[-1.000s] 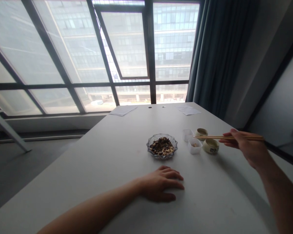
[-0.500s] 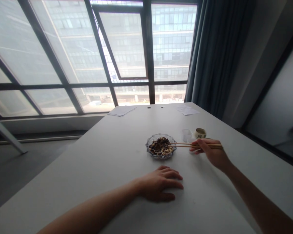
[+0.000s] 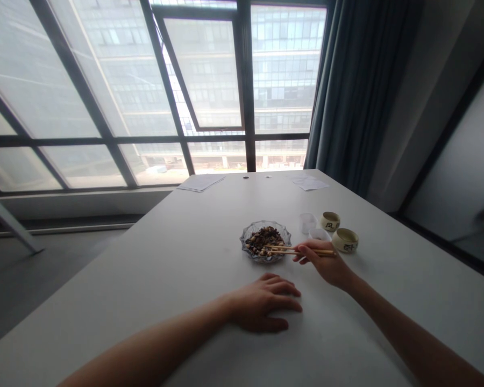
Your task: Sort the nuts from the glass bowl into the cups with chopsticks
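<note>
My right hand (image 3: pixel 320 260) grips a pair of wooden chopsticks (image 3: pixel 306 251), held nearly level and pointing left. Their tips reach over the mixed dark seeds and pale nuts (image 3: pixel 266 242) heaped in a clear scalloped glass bowl (image 3: pixel 247 256). Whether a piece is pinched between the tips is too small to tell. My left hand (image 3: pixel 268 303) lies on the white table, just in front of the bowl, fingers spread and holding nothing.
Beyond my right hand stand two small cream cups with dark characters, one nearer (image 3: pixel 346 242) and one farther (image 3: pixel 331 221). Beside them are two clear plastic containers, one (image 3: pixel 307 223) behind the other (image 3: pixel 319 235). Papers (image 3: pixel 201 183) lie at the table's far left, more sheets (image 3: pixel 311 183) far right.
My right hand has moved left and slightly nearer, pushing the chopsticks farther over the bowl. The nearer cup and container now show from behind it. My left hand stays put.
</note>
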The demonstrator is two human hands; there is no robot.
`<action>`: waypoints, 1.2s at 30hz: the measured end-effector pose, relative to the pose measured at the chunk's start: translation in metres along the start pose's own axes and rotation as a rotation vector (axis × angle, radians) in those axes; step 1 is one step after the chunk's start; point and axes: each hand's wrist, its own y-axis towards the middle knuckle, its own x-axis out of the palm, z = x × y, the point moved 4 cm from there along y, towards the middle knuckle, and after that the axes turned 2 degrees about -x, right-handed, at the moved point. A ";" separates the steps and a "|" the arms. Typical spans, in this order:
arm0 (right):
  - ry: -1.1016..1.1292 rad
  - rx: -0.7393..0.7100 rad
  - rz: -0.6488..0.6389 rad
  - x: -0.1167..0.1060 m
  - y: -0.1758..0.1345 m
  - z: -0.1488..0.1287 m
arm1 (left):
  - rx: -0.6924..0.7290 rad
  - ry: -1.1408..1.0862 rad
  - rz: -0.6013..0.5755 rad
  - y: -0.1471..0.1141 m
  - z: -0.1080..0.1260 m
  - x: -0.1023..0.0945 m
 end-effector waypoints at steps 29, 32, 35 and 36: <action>0.273 0.038 0.666 -0.078 0.001 -0.010 | 0.006 -0.005 0.017 -0.001 -0.002 0.001; 0.238 0.015 0.738 -0.113 -0.003 -0.011 | 0.004 -0.006 0.016 -0.001 -0.001 0.000; 0.186 0.049 0.775 -0.142 -0.008 -0.008 | 0.004 -0.008 0.015 -0.002 0.000 -0.001; 0.165 0.071 0.766 -0.148 -0.009 -0.006 | 0.003 -0.009 0.015 -0.002 0.000 -0.001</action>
